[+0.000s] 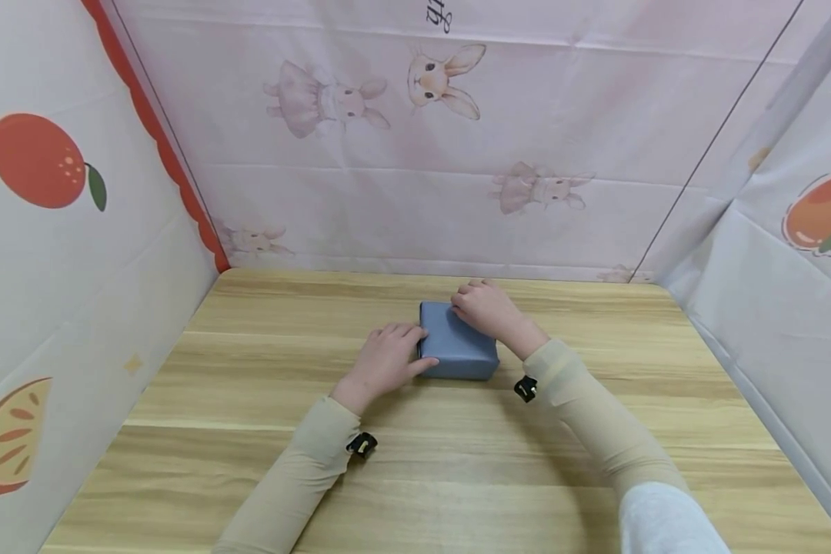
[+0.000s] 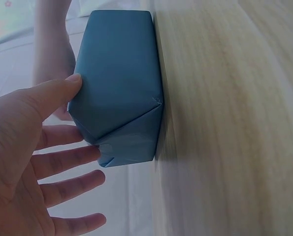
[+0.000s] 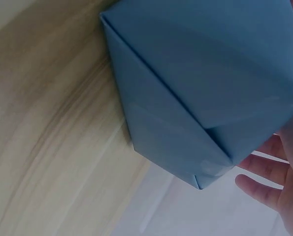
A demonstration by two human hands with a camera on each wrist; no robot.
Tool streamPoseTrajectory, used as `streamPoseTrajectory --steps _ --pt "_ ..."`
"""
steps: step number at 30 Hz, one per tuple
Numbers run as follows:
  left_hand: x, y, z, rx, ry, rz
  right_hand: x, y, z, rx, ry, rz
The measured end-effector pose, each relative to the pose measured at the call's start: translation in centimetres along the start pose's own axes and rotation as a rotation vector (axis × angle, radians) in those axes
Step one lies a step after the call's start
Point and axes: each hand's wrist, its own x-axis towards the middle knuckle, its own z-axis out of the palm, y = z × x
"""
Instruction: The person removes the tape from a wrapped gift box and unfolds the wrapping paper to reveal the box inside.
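Observation:
A box wrapped in blue-grey paper (image 1: 455, 338) lies on the wooden table, its folded paper ends visible in both wrist views. At its left side is my left hand (image 1: 382, 360), thumb on the near top edge and a fingertip at the left edge. In the left wrist view the fingers (image 2: 72, 189) spread out fairly straight, some of them clear of the paper. My right hand (image 1: 492, 310) rests over the far right corner of the box. The right wrist view shows its fingers (image 3: 264, 169) loosely extended past the folded end.
The wood-grain table (image 1: 443, 477) reaches back to a pink curtain (image 1: 415, 223) printed with rabbits. White fruit-printed sheets (image 1: 76, 269) hang along both sides. Each wrist wears a small black device (image 1: 362, 445).

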Motion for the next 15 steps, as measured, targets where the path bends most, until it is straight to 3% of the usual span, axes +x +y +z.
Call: streamPoseTrajectory --steps 15 --pt "-0.07 0.20 -0.11 -0.012 0.012 0.012 0.00 -0.03 0.03 -0.109 0.085 -0.099"
